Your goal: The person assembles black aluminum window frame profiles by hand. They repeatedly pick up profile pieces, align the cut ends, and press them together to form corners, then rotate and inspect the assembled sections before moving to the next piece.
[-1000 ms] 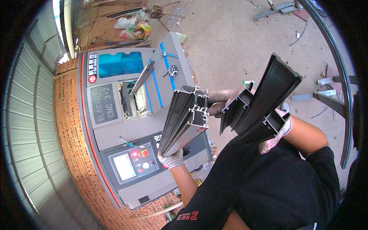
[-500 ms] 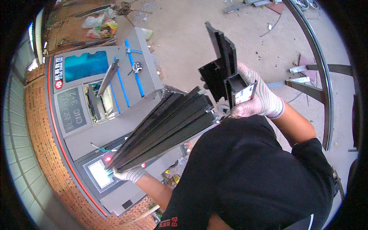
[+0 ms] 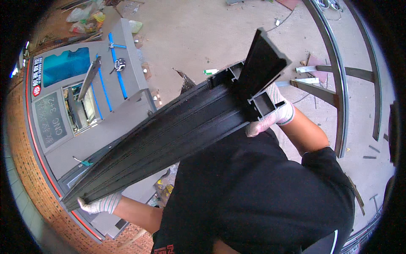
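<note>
Lifting looks done: the long black profile (image 3: 169,135) is held up, slanting from in front of the lower part of the grey machine (image 3: 76,156) to well right of it. The short black profile (image 3: 257,76) is up against its far end, right of the machine, so bringing the 2 together appears done or nearly so; whether they are fastened, I cannot tell. Putting either piece down is not yet done.

The left hand (image 3: 99,204), in front of the machine's lower edge, grips the long profile's end there, fingers partly hidden underneath. The right hand (image 3: 282,113), well right of the machine, is closed around the short profile beside its hollow end.

Counted: 2 gloved hands, 1 long profile, 1 short profile, 1 machine. On the machine are 1 tape measure (image 3: 120,64) and at least 2 long blue strips (image 3: 122,84); right of it, 2 dark metal bars (image 3: 337,80).
</note>
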`<state>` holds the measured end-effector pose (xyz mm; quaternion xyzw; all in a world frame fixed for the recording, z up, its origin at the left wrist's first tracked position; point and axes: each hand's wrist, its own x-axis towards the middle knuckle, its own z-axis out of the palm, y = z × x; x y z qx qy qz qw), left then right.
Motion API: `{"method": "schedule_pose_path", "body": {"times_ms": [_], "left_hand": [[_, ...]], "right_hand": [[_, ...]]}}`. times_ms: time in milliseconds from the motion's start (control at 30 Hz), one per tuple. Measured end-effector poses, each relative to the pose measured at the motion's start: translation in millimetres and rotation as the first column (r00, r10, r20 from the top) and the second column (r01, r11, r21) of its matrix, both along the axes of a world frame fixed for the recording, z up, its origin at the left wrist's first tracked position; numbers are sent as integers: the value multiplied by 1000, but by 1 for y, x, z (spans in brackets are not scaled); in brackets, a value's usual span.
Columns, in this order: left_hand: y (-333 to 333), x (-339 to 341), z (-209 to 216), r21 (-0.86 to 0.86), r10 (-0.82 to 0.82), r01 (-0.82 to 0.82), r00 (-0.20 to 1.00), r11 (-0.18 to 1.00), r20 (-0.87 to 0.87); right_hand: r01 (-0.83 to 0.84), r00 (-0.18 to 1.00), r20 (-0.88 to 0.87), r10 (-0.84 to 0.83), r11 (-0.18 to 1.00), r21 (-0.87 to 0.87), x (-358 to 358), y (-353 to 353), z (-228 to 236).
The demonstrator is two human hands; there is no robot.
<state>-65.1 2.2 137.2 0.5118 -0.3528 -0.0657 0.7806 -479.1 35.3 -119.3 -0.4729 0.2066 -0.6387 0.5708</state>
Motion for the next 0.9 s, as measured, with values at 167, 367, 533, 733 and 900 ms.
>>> {"method": "schedule_pose_path", "body": {"times_ms": [167, 367, 533, 733, 900], "left_hand": [[-5, -21, 11, -31, 75, -73, 992, 997, 98], [-6, -27, 29, 28, 143, -147, 983, 989, 117], [-6, -23, 33, 106, 65, -84, 984, 991, 167], [-4, -35, 30, 116, -25, 7, 988, 993, 151], [-1, -46, 36, 117, -29, 9, 985, 993, 173]], "right_hand": [[-25, 998, 64, 18, 994, 110, -4, 5, -7], [-15, 982, 189, -25, 979, 205, 1, 7, -16], [-227, 938, 324, 125, 926, 300, 7, 1, -29], [-352, 877, 449, 171, 865, 358, 5, 3, -36], [-294, 914, 356, 194, 921, 255, 2, -6, -38]]}}
